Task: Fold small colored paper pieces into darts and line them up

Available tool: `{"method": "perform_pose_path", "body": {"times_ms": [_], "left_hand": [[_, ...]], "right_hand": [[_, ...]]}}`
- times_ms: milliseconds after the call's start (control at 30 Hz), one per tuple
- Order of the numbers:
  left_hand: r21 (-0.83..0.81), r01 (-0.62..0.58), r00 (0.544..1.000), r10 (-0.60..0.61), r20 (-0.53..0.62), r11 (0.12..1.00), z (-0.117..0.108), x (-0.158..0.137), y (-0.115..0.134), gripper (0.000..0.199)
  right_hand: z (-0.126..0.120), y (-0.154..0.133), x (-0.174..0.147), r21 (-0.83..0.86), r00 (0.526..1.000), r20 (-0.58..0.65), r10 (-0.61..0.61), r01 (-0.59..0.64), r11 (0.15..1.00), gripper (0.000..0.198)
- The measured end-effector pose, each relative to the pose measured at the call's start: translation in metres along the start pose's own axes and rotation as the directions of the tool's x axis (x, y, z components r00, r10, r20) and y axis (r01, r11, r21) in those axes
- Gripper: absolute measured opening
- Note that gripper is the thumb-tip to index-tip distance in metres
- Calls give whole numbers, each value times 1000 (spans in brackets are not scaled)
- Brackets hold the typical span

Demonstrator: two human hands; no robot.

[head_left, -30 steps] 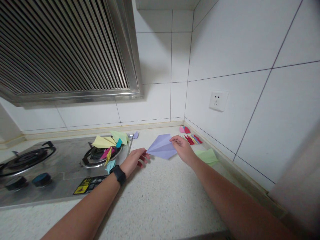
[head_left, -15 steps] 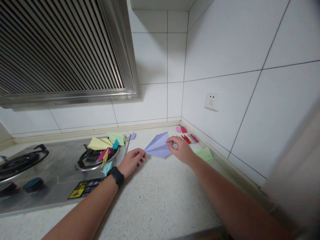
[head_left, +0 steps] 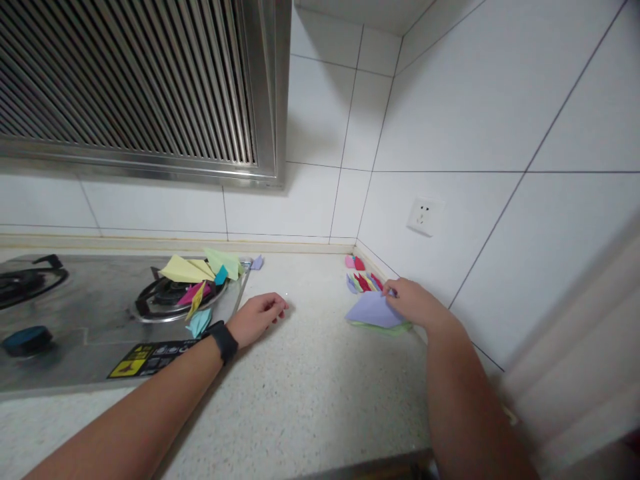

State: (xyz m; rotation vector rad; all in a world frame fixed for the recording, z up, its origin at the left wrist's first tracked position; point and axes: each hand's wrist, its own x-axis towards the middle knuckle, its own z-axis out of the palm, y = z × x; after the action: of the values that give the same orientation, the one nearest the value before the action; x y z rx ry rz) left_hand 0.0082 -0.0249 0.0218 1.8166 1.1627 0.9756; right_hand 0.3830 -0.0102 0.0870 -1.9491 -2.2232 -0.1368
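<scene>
A purple paper plane (head_left: pixel 373 309) is pinched in my right hand (head_left: pixel 415 300), close to the right wall. It lies over a light green folded paper (head_left: pixel 385 329), whose lower edge shows beneath it. Whether the two touch I cannot tell. My left hand (head_left: pixel 259 315), with a black watch on its wrist, rests over the counter beside the stove. Its fingers are curled together and nothing shows in them. Just behind the purple plane lies a row of small red, yellow and purple folded papers (head_left: pixel 363 283).
A pink and a red folded paper (head_left: pixel 359 263) lie in the back corner. Yellow, green, blue and magenta folded papers (head_left: pixel 187 269) are heaped on the right burner of the gas stove (head_left: pixel 100 340). A range hood (head_left: pixel 270 133) hangs above. A socket (head_left: pixel 425 216) is on the right wall.
My right hand has carried the purple paper plane rightward, over the green paper. My left hand has let go of its tip and stays near the stove. The view has shifted slightly.
</scene>
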Motion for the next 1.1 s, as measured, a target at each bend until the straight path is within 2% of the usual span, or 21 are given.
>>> {"method": "perform_pose_path", "body": {"times_ms": [133,233,300,367,467,633,767,1100], "left_hand": [[57,-37,999,35,32,998,0,-1,2,30],[87,-71,996,66,54,994,1,-2,2,29],[106,-82,995,76,60,991,1,-3,2,28],[124,-95,994,88,60,988,1,-3,3,28],[152,-118,992,109,67,981,1,-4,4,28],[193,-124,991,110,81,973,0,-4,6,28],[210,-135,989,118,90,969,0,-5,6,28],[224,-159,984,135,120,962,0,-5,5,28]], "right_hand": [[7,-7,5,-139,999,-20,47,-49,989,22],[7,-22,6,-53,991,41,-126,128,990,25],[9,-30,6,41,960,108,-260,257,966,22],[12,-33,7,114,933,191,-304,287,951,20],[18,-27,11,110,934,265,-241,219,969,19],[29,-10,17,18,952,274,-134,135,991,24],[33,-9,18,-3,948,285,-143,150,989,23],[39,-14,18,69,933,299,-200,188,980,22]]}}
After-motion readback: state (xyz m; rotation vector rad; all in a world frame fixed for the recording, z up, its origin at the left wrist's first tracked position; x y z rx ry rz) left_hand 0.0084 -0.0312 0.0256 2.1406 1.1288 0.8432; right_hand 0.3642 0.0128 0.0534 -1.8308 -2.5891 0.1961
